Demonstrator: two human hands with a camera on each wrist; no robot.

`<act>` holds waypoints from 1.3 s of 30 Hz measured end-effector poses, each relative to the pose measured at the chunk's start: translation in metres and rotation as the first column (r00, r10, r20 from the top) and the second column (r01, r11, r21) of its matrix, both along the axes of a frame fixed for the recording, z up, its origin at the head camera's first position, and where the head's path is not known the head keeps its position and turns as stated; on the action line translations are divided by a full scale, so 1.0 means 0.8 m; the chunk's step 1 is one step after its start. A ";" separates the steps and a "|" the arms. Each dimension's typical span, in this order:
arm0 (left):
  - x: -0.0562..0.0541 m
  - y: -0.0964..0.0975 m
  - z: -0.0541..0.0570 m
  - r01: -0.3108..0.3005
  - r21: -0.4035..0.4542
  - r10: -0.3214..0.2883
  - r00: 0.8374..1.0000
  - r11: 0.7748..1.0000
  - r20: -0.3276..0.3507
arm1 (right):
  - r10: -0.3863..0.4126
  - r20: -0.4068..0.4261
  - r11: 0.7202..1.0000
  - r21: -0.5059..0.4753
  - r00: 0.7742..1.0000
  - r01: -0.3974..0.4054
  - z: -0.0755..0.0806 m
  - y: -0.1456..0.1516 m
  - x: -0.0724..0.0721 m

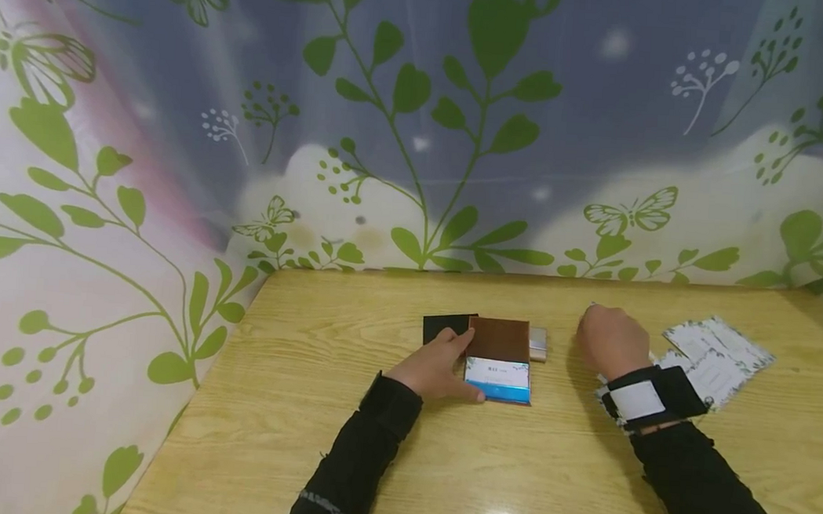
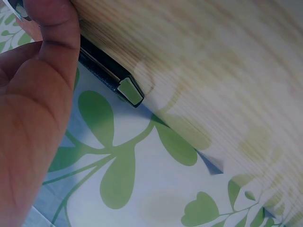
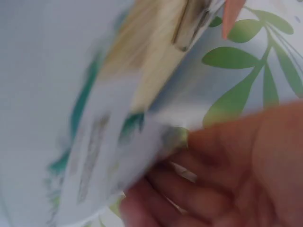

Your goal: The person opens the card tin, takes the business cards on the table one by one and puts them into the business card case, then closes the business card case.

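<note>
A card case [image 1: 500, 341] lies with its brown lid raised, showing a white printed card [image 1: 496, 370] and a shiny blue strip along its front. My left hand [image 1: 436, 365] holds it by the left side, thumb at the front edge and a finger by the lid. Raised to the right of the case, my right hand [image 1: 613, 342] grips white cards [image 3: 104, 156] with green leaf corners, blurred in the right wrist view. In the head view the hand and wristband hide most of these cards.
Behind the case lies a black case [image 1: 443, 323], and a silver case [image 1: 538, 344] shows at its right. More leaf-patterned cards [image 1: 720, 358] are spread at the right of the wooden table [image 1: 289, 407]. A leaf-print curtain [image 1: 403, 170] hangs along the back and left.
</note>
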State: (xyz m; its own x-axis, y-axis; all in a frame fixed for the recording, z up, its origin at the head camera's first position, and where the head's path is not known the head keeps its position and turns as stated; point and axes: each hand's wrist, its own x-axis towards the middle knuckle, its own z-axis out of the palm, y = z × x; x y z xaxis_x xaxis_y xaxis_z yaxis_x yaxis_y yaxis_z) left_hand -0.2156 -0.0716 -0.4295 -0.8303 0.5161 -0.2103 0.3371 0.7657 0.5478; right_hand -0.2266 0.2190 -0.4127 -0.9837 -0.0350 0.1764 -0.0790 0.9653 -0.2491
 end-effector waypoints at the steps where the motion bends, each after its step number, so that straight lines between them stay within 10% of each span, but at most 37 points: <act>1: 0.000 0.000 0.000 -0.001 0.001 0.001 1.000 1.000 0.000 | -0.044 -0.060 0.999 -0.025 0.997 0.042 0.002 -0.001 0.000; 5: -0.001 0.001 0.000 -0.001 -0.001 0.001 1.000 1.000 -0.001 | -0.126 -0.343 0.985 -0.158 0.931 0.074 0.008 -0.001 -0.002; 8: -0.001 0.000 -0.001 -0.001 -0.007 0.001 1.000 1.000 -0.001 | -0.067 -0.387 0.966 -0.255 0.920 -0.037 0.014 0.001 -0.002; 13: -0.001 0.001 0.001 -0.004 -0.015 0.004 1.000 1.000 -0.002 | 0.190 -0.098 0.855 -0.473 0.977 -0.214 0.023 0.000 -0.001; 20: -0.002 0.002 -0.001 -0.004 -0.033 0.004 1.000 0.999 -0.027 | 0.483 0.159 0.697 -0.665 0.861 -0.268 0.012 -0.009 -0.004; 31: -0.002 0.003 -0.004 -0.005 -0.012 0.005 0.999 1.000 -0.036 | 0.469 0.129 0.811 -0.456 0.874 -0.368 -0.011 -0.035 -0.006; 39: -0.002 0.003 -0.002 -0.006 -0.039 0.004 0.999 0.999 -0.042 | 0.538 0.138 0.796 -0.409 0.832 -0.447 -0.017 -0.039 -0.003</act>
State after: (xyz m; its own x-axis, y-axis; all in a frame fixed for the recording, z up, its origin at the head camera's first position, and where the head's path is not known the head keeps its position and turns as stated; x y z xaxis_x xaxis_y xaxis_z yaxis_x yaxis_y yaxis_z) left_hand -0.2172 -0.0690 -0.4313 -0.8412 0.5041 -0.1956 0.3552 0.7879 0.5030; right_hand -0.2290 0.1881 -0.4263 -0.8606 -0.5079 0.0374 -0.4148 0.6565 -0.6301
